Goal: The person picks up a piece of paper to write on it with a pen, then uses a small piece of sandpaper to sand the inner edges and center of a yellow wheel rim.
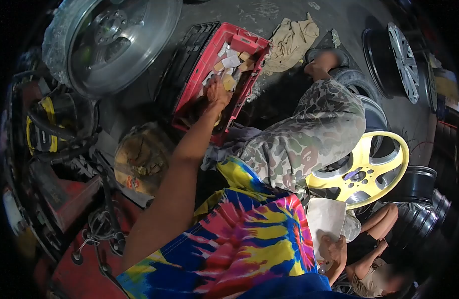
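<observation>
My left hand (218, 94) reaches into a red plastic crate (192, 82). Its fingers are bent against a small tan piece (229, 81) among the crate's contents; what kind of piece it is I cannot make out. Around it lie several small white and brown pieces (231, 62), like folded paper or little blocks. Low on the right, my right hand (335, 250) grips the lower end of a pale, stiff-looking sheet (326, 219). A yellow spoked wheel rim (402, 169) stands just beyond that sheet, beside my camouflage-clad leg (299, 144).
A large silver rim (145, 55) is at upper left, near a yellow-and-black machine (49, 124). A tan cloth (291, 42) lies beyond the crate. More rims (402, 62) stand at right. Another person (371, 279) sits at lower right. A red metal case (77, 269) with cables is at lower left.
</observation>
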The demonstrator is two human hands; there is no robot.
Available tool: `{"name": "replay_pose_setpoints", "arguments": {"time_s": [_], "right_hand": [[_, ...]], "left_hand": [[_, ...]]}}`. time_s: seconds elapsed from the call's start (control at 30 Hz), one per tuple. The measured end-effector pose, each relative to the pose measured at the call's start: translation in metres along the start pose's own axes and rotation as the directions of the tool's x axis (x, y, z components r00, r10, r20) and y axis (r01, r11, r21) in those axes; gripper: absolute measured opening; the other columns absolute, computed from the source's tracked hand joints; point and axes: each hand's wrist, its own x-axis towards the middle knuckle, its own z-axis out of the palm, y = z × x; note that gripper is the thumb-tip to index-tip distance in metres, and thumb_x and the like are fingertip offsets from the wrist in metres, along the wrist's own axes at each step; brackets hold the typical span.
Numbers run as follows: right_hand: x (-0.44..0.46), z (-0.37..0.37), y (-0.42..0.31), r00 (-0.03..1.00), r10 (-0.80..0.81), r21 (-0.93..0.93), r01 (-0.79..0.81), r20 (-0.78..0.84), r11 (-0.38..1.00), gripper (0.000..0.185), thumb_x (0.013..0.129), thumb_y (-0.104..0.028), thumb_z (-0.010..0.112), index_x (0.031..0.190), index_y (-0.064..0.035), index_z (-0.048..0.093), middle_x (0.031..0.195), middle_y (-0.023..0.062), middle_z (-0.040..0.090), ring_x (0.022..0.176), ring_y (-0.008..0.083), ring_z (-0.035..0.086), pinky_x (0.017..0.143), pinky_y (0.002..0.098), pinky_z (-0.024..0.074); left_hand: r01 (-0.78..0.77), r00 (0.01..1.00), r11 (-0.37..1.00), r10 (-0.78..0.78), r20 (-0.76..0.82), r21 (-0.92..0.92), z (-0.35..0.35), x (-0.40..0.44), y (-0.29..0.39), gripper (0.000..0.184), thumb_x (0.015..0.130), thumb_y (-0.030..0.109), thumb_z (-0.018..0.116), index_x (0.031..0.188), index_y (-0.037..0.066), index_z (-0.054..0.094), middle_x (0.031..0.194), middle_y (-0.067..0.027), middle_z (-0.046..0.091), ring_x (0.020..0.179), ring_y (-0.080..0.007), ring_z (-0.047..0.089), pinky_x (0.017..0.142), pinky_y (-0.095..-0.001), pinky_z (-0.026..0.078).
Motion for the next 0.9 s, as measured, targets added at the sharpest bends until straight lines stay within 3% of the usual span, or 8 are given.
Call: {"name": "replay_pose_setpoints", "arguments": {"time_s": [0.17,0.3,0.5,0.6,0.7,0.77,0.83,0.9], "right_hand": [[0.000,-0.006,-0.009,1.000,0.006,-0.020,-0.006,0.005,1.000,0.040,0.079,-0.028,0.079,0.100,0.0068,0.073,0.085,0.0182,0.075,0.074,0.0275,0.071,0.070,0.0397,0.0552],[-0.002,-0.008,-0.010,1.000,0.014,-0.029,-0.014,0.006,0.999,0.039,0.079,-0.026,0.079,0.099,0.0069,0.073,0.085,0.0181,0.075,0.074,0.0276,0.071,0.069,0.0398,0.0551],[-0.002,-0.009,-0.006,1.000,0.015,-0.028,-0.014,0.025,1.000,0.037,0.079,-0.024,0.078,0.098,0.0072,0.074,0.084,0.0178,0.075,0.073,0.0278,0.071,0.069,0.0400,0.0551],[-0.003,-0.006,0.001,0.999,0.025,-0.030,-0.024,0.023,0.999,0.036,0.079,-0.023,0.078,0.097,0.0073,0.074,0.084,0.0178,0.075,0.073,0.0279,0.071,0.069,0.0400,0.0551],[-0.004,-0.005,-0.003,0.999,0.031,-0.039,-0.031,0.012,0.999,0.037,0.079,-0.023,0.077,0.099,0.0076,0.075,0.086,0.0179,0.077,0.075,0.0263,0.073,0.070,0.0392,0.0563],[-0.011,-0.008,-0.025,0.996,0.080,0.022,-0.080,0.026,0.997,0.037,0.079,-0.022,0.078,0.100,0.0081,0.074,0.086,0.0170,0.077,0.074,0.0251,0.072,0.070,0.0389,0.0559],[-0.006,-0.007,-0.010,0.996,0.070,0.060,-0.073,0.056,0.996,0.037,0.079,-0.022,0.078,0.101,0.0079,0.074,0.087,0.0169,0.077,0.074,0.0249,0.072,0.070,0.0388,0.0559],[-0.005,-0.007,-0.005,0.995,0.058,0.099,-0.066,0.084,0.993,0.037,0.079,-0.022,0.078,0.101,0.0076,0.074,0.087,0.0167,0.077,0.074,0.0247,0.072,0.070,0.0387,0.0560]], "left_hand": [[-0.189,0.976,0.978,0.196,0.094,-0.083,-0.026,-0.014,0.029,0.041,0.081,0.016,0.079,0.117,0.007,0.062,0.116,-0.0238,0.069,0.108,-0.0465,0.066,0.093,-0.0532,0.054],[-0.250,0.968,0.968,0.249,-0.042,-0.014,-0.053,0.029,0.030,0.036,0.086,0.017,0.077,0.117,0.005,0.063,0.116,-0.0251,0.069,0.107,-0.0438,0.068,0.091,-0.0542,0.054],[-0.308,0.951,0.945,0.304,0.054,0.107,-0.094,0.066,0.034,0.031,0.090,0.017,0.072,0.119,0.008,0.064,0.116,-0.0218,0.067,0.105,-0.0431,0.068,0.087,-0.0545,0.056],[-0.516,0.779,0.817,0.572,-0.257,0.258,-0.081,0.054,0.051,0.040,0.083,0.012,0.076,0.121,0.011,0.066,0.130,-0.0224,0.056,0.108,-0.0414,0.063,0.088,-0.0544,0.054],[-0.701,0.593,0.635,0.772,-0.230,0.325,-0.067,0.047,0.059,0.035,0.085,0.016,0.074,0.118,0.010,0.068,0.123,-0.0217,0.059,0.111,-0.0387,0.060,0.088,-0.0525,0.054],[-0.713,0.677,0.675,0.733,-0.064,0.187,-0.038,0.060,0.054,0.027,0.089,0.017,0.067,0.114,0.009,0.071,0.124,-0.0215,0.066,0.112,-0.0391,0.063,0.092,-0.0497,0.054],[-0.379,0.806,0.923,0.365,0.466,-0.067,-0.020,0.064,0.062,0.030,0.089,0.011,0.060,0.116,0.007,0.073,0.129,-0.0239,0.066,0.124,-0.0437,0.060,0.100,-0.0489,0.052],[-0.356,0.828,0.932,0.347,0.441,-0.065,0.021,0.087,0.046,0.034,0.089,0.012,0.059,0.120,0.008,0.072,0.131,-0.0250,0.065,0.124,-0.0431,0.060,0.102,-0.0490,0.051]]}}
